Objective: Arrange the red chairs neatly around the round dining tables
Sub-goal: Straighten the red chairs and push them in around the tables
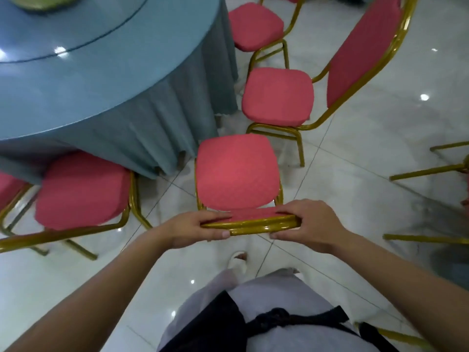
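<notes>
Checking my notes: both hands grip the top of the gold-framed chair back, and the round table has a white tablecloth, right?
Not quite. The head view shows the tablecloth is blue, not white. The left hand and right hand do both grip the top of the gold-framed chair back.

Floor: glossy white tiles (360, 204) with faint grey marble veining, running across the whole room in view.
Joints: thin dark grout lines (320, 138) run diagonally and cross one another.
Light: cool, even overhead lighting; small bright lamp glints (424, 97) dot the polished surface.
Shadows: soft and pale, blurred at the edges.
</notes>
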